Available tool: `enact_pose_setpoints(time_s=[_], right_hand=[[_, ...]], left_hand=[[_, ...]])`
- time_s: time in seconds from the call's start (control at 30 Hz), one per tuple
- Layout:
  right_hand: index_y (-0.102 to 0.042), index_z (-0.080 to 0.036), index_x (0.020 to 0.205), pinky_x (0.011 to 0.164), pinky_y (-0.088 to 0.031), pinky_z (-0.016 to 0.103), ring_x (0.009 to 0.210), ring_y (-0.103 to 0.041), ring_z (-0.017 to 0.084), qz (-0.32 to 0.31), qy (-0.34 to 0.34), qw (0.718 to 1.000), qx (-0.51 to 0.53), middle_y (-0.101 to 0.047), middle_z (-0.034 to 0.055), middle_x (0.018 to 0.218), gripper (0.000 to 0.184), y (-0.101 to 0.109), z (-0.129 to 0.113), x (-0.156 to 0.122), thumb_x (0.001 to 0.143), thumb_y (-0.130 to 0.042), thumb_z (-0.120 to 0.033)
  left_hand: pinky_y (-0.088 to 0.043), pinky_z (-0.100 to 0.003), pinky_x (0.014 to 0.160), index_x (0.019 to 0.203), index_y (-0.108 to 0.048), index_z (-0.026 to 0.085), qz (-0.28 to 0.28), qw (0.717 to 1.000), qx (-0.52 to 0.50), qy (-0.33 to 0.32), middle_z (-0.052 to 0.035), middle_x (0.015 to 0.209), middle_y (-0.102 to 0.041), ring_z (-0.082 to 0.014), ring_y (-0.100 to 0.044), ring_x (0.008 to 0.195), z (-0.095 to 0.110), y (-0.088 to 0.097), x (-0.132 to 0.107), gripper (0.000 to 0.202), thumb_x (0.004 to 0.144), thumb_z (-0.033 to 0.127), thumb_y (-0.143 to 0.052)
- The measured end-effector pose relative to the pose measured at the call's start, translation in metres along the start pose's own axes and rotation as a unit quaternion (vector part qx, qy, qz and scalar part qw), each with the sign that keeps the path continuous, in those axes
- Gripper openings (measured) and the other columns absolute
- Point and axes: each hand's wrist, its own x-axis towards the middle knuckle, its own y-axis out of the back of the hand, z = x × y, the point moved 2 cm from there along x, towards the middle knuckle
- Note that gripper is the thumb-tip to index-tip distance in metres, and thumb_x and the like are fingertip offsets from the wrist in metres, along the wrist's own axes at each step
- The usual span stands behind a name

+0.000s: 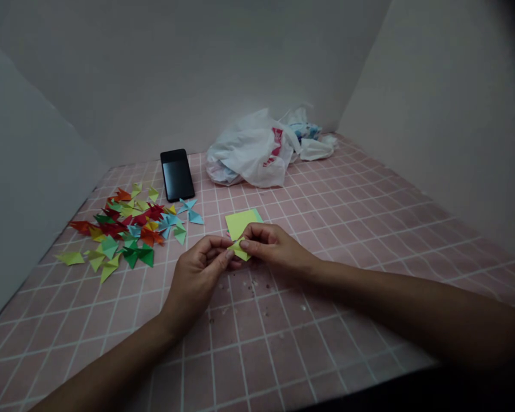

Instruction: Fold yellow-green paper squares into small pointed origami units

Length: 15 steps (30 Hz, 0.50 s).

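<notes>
Yellow-green paper piece pinched between left hand and right hand, fingertips closed on it just above the pink grid mat, in front of the sticky-note pad. Step judged: mid-fold, crease being set. Next move likely needs aligned edges and a firm press; folded pieces lie to the left

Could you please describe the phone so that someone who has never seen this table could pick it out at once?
On the pink grid mat, look toward the far wall, left of the white plastic bag. The phone lies flat just beyond the pile of coloured folded papers. It is the only black, glossy rectangle there.
</notes>
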Motion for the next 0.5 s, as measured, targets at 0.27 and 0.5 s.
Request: enact_pose_setpoints(time_s=[0.27, 0.5], right_hand=[[-0.052, -0.018, 0.076, 0.051, -0.035, 0.023, 0.050, -0.050, 0.009, -0.009, -0.057, 0.996, 0.073, -0.056, -0.0028, 0.060, 0.025, -0.0005, 0.0009, -0.0011, 0.085, -0.065, -0.037], [-0.054, -0.017, 0.072, 0.049, -0.037, 0.022, 0.049, -0.051, 0.008, -0.011, -0.099, 0.979, 0.177, -0.059, -0.0020, 0.065, 0.023, -0.0032, 0.0001, 0.0004, 0.076, -0.073, -0.029]], left_hand=[[-0.062, -0.030, 0.070, 0.094, -0.068, 0.016, -0.013, 0.999, 0.024, -0.029, -0.0029, 0.075, -0.075, -0.0163, -0.073, 0.067, 0.0033, 0.0028, 0.0002, 0.018, 0.086, 0.031, -0.065], [-0.058, -0.026, 0.071, 0.098, -0.066, 0.019, 0.000, 0.998, 0.032, -0.056, -0.0007, 0.080, -0.072, -0.0140, -0.070, 0.073, 0.0006, 0.0037, 0.0010, 0.022, 0.078, 0.022, -0.074]])
